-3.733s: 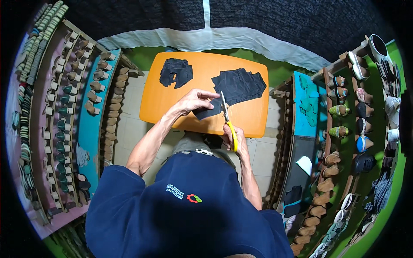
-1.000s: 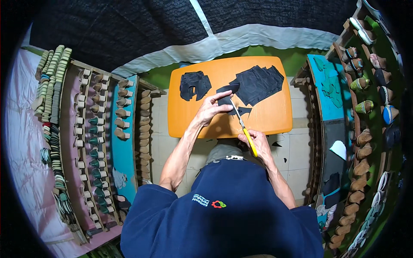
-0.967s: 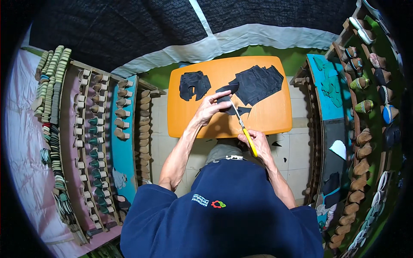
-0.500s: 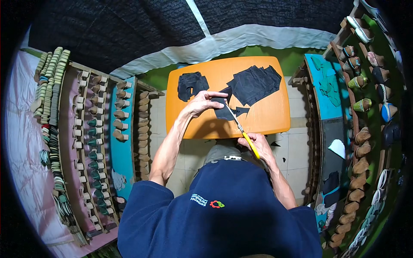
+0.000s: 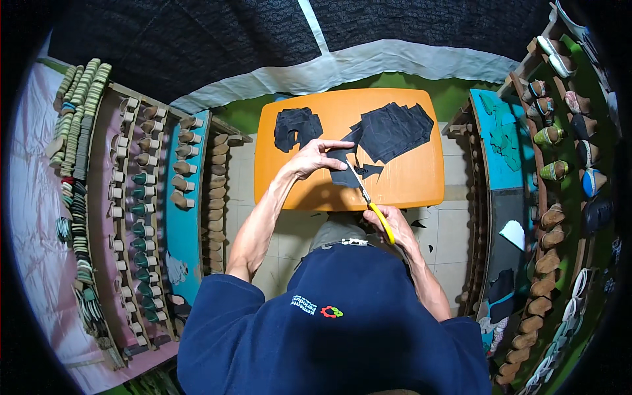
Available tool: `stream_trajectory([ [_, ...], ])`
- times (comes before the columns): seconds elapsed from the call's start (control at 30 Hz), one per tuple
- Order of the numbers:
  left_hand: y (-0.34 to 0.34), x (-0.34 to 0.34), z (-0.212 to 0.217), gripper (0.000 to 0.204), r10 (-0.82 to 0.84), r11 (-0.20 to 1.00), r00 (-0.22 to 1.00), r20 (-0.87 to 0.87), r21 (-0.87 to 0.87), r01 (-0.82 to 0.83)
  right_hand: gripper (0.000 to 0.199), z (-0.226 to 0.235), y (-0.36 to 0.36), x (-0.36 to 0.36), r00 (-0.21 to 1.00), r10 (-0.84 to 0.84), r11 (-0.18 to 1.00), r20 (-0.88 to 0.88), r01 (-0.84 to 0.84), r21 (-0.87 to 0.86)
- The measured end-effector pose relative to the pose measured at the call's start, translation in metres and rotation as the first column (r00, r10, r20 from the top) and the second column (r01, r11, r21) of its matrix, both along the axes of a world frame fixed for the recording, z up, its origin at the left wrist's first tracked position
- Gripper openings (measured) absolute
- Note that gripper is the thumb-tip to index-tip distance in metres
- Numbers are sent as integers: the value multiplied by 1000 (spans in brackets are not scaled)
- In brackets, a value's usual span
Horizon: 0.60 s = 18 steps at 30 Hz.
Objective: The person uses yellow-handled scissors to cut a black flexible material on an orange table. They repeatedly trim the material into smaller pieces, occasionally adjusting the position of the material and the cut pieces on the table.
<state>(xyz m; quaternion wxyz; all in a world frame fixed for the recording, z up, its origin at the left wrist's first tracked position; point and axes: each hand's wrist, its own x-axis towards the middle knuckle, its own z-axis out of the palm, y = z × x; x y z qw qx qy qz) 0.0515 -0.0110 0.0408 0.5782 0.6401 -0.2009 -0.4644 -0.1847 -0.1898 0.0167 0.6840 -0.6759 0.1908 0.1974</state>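
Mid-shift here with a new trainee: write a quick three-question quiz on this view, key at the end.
1. The handles of the scissors in the right hand are: A) red; B) yellow; C) green.

2. True or false: the larger dark pile lies on the right side of the orange table.

3. What is the left hand holding?

Key: 1. B. 2. True. 3. A dark piece of thin sheet material.
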Motion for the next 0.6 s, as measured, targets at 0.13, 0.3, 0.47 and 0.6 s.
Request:
stream_trajectory([
  [0.13, 0, -3, -1, 59, 2, 1000, 1000, -12, 0, -2, 49, -3, 3, 3, 1000, -11, 1000, 26, 10, 3],
  [0.3, 0, -5, 1, 59, 11, 1000, 1000, -26, 6, -11, 48, -6, 3, 3, 1000, -17, 999, 17, 17, 33],
  [0.47, -1, -6, -2, 59, 51, 999, 999, -13, 0, -51, 46, 2, 2, 3, 999, -49, 998, -19, 50, 42],
  [0.6, 2, -5, -9, 57, 68, 998, 998, -3, -4, -68, 45, 0, 2, 2, 998, -63, 996, -11, 64, 68],
])
